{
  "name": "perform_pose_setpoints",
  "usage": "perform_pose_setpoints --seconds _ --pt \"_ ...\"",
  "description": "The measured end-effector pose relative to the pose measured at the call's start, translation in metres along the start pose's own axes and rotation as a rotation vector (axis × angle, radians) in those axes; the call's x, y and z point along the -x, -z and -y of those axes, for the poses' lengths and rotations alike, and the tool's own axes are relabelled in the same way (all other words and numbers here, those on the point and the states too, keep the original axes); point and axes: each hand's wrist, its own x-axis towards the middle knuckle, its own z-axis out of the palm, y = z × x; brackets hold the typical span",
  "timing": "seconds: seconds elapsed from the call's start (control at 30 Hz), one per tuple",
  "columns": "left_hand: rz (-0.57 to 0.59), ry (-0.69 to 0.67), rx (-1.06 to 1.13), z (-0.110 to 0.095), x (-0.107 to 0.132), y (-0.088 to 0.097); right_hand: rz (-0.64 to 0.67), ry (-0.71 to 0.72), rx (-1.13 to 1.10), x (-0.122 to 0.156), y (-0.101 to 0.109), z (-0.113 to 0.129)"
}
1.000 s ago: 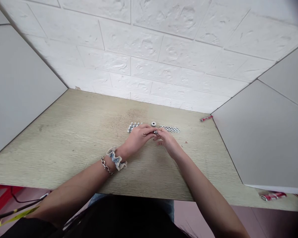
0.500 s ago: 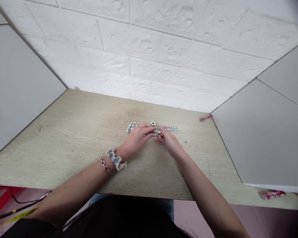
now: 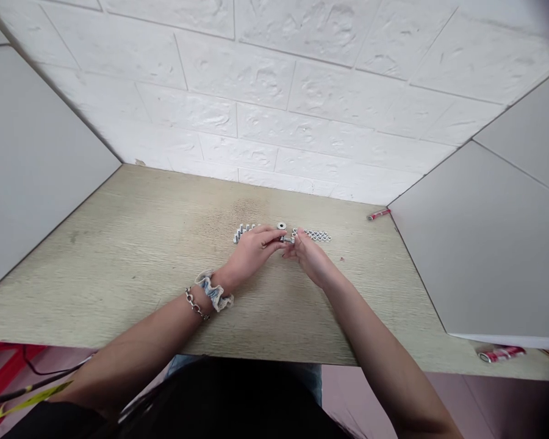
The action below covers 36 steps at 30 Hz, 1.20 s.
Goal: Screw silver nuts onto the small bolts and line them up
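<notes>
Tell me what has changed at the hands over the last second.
The right hand has moved up the table, its fingers now close to the end of the row of hex nuts. The steel bolt stays pinched at the left hand's fingertips, lying crosswise between the hands. The row of bolts and the round washer stayed as they were.

L wrist [image 3: 222, 281]: silver chain bracelet [image 3: 194, 304], frilly blue denim scrunchie [image 3: 213, 292] w/ lace trim; black top [image 3: 41, 427], blue jeans [image 3: 179, 366].

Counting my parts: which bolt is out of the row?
The bolt held between your left hand and right hand; the other bolts sit lined up on the desk.
</notes>
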Motion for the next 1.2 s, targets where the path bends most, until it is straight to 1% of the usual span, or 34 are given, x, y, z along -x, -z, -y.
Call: perform_pose_setpoints --seconds 0.1,0.27,0.33,0.43,0.5,0.63,0.7,0.8,0.97,1.2 --pt "0.003 -0.005 0.01 -0.001 0.0 0.0 0.057 0.059 0.053 -0.001 0.0 -0.004" --pt "0.01 -0.018 0.015 -0.001 0.0 -0.001 0.077 0.063 0.057 0.0 0.001 -0.007" --pt "0.01 -0.022 0.015 0.0 0.0 -0.001 0.076 0.074 -0.003 0.001 0.0 -0.005" --pt "0.005 -0.021 0.021 0.0 0.001 -0.002 0.031 0.093 -0.133 0.003 -0.001 0.001" --pt "0.002 -0.017 0.023 0.0 0.001 -0.002 0.015 0.085 -0.155 0.003 -0.002 0.003" --pt "0.017 -0.011 0.01 0.0 0.001 -0.001 0.069 0.015 -0.064 -0.001 0.0 0.001" --pt "0.027 -0.015 0.005 -0.001 0.001 0.0 0.082 0.004 -0.018 -0.003 0.002 -0.002" --pt "0.022 -0.025 0.002 -0.001 0.001 0.0 0.079 0.033 0.011 -0.004 0.004 -0.006" --pt "0.031 -0.01 -0.004 -0.001 0.0 0.001 0.125 0.044 0.041 -0.003 0.01 -0.005" --pt "0.035 0.082 0.024 -0.004 -0.001 0.003 0.153 0.106 0.12 -0.004 0.021 -0.001"
